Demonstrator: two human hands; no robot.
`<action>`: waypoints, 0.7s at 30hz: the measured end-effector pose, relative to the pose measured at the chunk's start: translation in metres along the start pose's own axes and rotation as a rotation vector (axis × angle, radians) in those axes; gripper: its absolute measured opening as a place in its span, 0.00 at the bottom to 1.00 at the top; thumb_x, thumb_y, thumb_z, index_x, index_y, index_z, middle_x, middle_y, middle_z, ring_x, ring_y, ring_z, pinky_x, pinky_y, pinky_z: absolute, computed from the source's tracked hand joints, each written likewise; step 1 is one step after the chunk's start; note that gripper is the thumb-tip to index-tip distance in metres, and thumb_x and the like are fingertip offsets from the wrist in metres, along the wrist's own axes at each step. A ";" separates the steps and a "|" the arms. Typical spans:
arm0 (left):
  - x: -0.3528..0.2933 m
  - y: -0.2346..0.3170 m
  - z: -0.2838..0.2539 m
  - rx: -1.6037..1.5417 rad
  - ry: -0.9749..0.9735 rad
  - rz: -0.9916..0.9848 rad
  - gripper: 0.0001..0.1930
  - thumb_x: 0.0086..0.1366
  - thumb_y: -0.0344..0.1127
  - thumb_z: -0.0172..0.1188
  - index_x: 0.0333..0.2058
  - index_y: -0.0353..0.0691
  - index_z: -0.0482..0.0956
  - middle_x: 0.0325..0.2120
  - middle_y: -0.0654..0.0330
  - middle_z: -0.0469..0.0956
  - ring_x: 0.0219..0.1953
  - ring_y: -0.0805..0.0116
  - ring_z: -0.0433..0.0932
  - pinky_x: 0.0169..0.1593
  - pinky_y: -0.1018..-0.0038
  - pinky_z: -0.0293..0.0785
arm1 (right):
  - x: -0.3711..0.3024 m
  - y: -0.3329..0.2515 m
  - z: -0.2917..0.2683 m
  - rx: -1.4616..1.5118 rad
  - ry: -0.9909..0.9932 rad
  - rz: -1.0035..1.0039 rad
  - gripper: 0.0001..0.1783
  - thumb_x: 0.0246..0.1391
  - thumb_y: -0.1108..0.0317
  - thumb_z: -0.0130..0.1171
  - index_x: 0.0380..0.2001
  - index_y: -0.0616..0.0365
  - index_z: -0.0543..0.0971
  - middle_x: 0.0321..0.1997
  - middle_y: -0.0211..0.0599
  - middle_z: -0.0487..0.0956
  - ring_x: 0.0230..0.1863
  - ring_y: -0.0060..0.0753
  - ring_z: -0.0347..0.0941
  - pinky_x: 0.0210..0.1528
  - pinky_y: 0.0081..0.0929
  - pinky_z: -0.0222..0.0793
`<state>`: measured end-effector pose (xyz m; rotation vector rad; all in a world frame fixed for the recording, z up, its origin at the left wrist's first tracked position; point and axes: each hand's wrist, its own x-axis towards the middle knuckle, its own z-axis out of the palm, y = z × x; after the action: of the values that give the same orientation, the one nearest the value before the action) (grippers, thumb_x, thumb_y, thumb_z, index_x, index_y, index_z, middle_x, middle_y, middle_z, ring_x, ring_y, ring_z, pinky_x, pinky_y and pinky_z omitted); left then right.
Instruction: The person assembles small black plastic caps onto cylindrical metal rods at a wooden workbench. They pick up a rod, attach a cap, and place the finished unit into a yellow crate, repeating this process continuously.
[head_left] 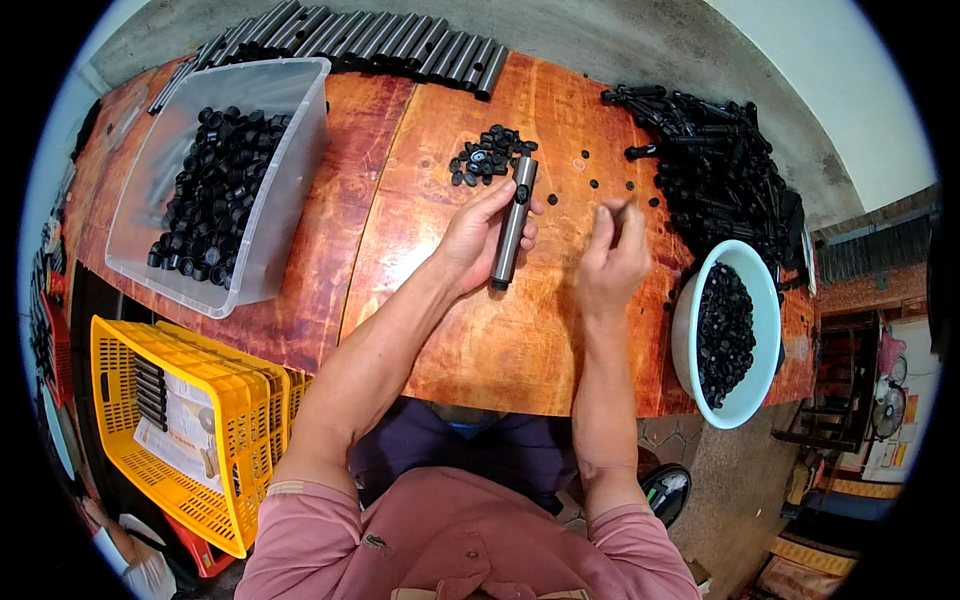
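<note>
A grey metal tube [510,237] lies tilted across the fingers of my left hand [474,235], gripped between thumb and fingers above the table. A black round piece [522,193] shows on the tube's side near its upper end, and a black cap [500,284] covers its lower end. To the right, apart from the tube, my right hand [612,258] is closed with thumb and forefinger together; whatever it may hold cannot be made out. Just beyond the tube lies a small pile of black round caps [480,158], with a few loose ones to its right.
A clear plastic bin [280,235] of black caps stands at the left. Finished-looking metal tubes [400,42] line the back edge. Black slim parts [715,160] are heaped at the right, behind a pale blue basin [767,345] of small black pieces. A yellow crate [250,400] sits below left.
</note>
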<state>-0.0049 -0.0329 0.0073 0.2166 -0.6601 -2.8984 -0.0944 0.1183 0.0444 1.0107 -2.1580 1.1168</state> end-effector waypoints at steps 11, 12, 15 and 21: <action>0.006 0.007 -0.010 -0.151 0.058 0.119 0.11 0.73 0.37 0.57 0.47 0.41 0.69 0.35 0.57 0.75 0.35 0.65 0.77 0.40 0.68 0.80 | 0.004 0.052 -0.025 -0.688 -0.483 0.422 0.12 0.57 0.62 0.62 0.41 0.55 0.80 0.33 0.55 0.83 0.39 0.62 0.80 0.41 0.53 0.74; 0.006 0.007 -0.011 -0.153 0.060 0.121 0.11 0.73 0.37 0.57 0.47 0.41 0.69 0.35 0.57 0.75 0.35 0.65 0.77 0.40 0.68 0.80 | 0.005 0.050 -0.026 -0.697 -0.477 0.426 0.11 0.57 0.62 0.62 0.40 0.55 0.80 0.33 0.55 0.83 0.39 0.62 0.80 0.41 0.54 0.74; 0.004 0.009 -0.009 -0.162 0.063 0.144 0.12 0.72 0.36 0.57 0.50 0.41 0.68 0.35 0.58 0.74 0.36 0.66 0.77 0.39 0.69 0.79 | 0.001 0.057 -0.024 -0.691 -0.412 0.296 0.13 0.56 0.65 0.64 0.42 0.59 0.81 0.38 0.54 0.83 0.39 0.57 0.80 0.40 0.46 0.76; -0.005 0.001 0.015 0.311 -0.055 0.335 0.23 0.68 0.33 0.61 0.59 0.42 0.66 0.35 0.60 0.76 0.33 0.72 0.76 0.38 0.75 0.75 | 0.004 0.029 -0.010 0.370 -0.170 0.353 0.17 0.56 0.65 0.66 0.46 0.63 0.81 0.41 0.40 0.81 0.38 0.29 0.77 0.45 0.30 0.73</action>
<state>-0.0027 -0.0268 0.0212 0.0553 -1.0459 -2.4811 -0.1188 0.1361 0.0387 0.9225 -2.3817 1.6996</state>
